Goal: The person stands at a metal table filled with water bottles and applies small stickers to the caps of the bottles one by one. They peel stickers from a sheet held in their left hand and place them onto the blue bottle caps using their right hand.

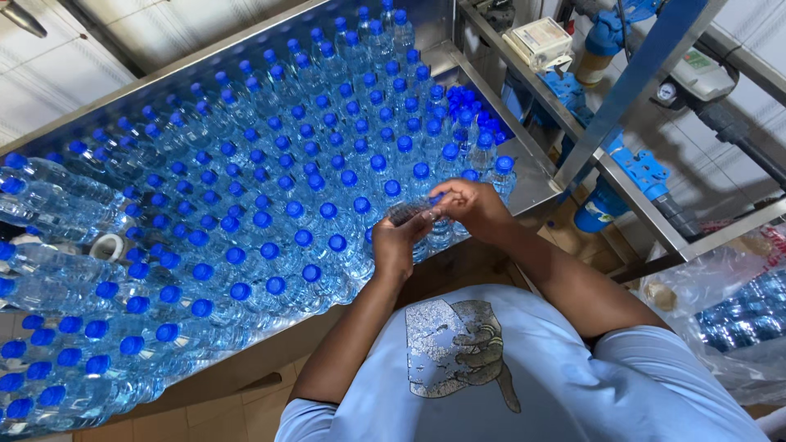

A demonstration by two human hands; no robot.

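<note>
While both hands meet at centre frame, the left hand grips the body of one clear water bottle held sideways, and the right hand pinches at its blue-capped end; cannot tell if it's twisting. Bottle sits just above the near edge of the steel table, touching the packed field of capped bottles. Progress looks far along: nearly every visible bottle is already capped blue. Count: well over a hundred, too dense to tally; one in hand. Bagged bottles at lower right, blue filter housings at right.
</note>
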